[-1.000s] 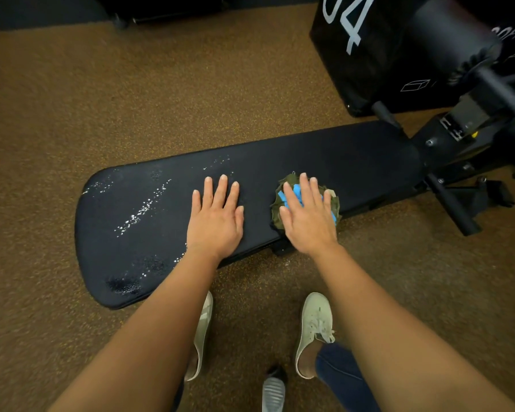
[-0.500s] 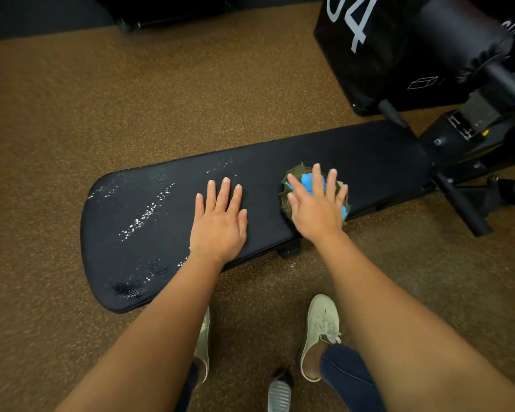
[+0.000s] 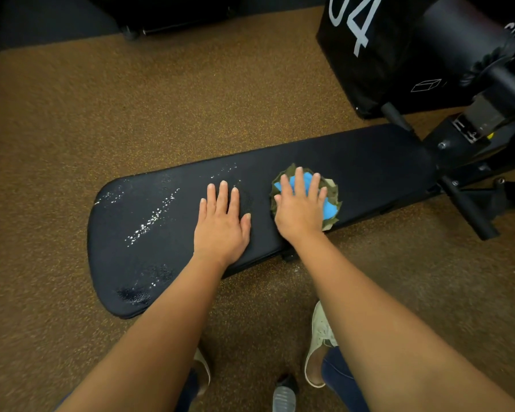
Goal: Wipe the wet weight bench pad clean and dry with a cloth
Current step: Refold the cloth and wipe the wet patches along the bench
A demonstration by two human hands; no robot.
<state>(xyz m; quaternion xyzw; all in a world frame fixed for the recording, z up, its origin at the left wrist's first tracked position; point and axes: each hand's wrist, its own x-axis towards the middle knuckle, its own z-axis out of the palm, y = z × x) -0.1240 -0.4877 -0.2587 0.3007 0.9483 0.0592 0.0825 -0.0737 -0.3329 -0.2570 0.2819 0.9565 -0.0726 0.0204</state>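
Note:
A long black weight bench pad (image 3: pixel 369 162) lies across the floor in front of me. Water droplets (image 3: pixel 149 223) glisten on its left half, with a wet patch near the front left corner. My right hand (image 3: pixel 301 209) presses flat on a bunched green and blue cloth (image 3: pixel 329 208) at the pad's middle right, fingers spread over it. My left hand (image 3: pixel 222 226) rests palm down on the bare pad just left of the cloth, holding nothing.
Brown speckled rubber floor (image 3: pixel 131 108) surrounds the bench. The bench's black metal frame and foot bar (image 3: pixel 470 209) stick out at the right. A black box marked with white numerals (image 3: pixel 369 49) stands at the back right. My pale shoes (image 3: pixel 320 343) are below the pad.
My right hand has slid the cloth a little away from me across the pad, from its near edge toward its middle. My left hand has stayed flat in the same spot.

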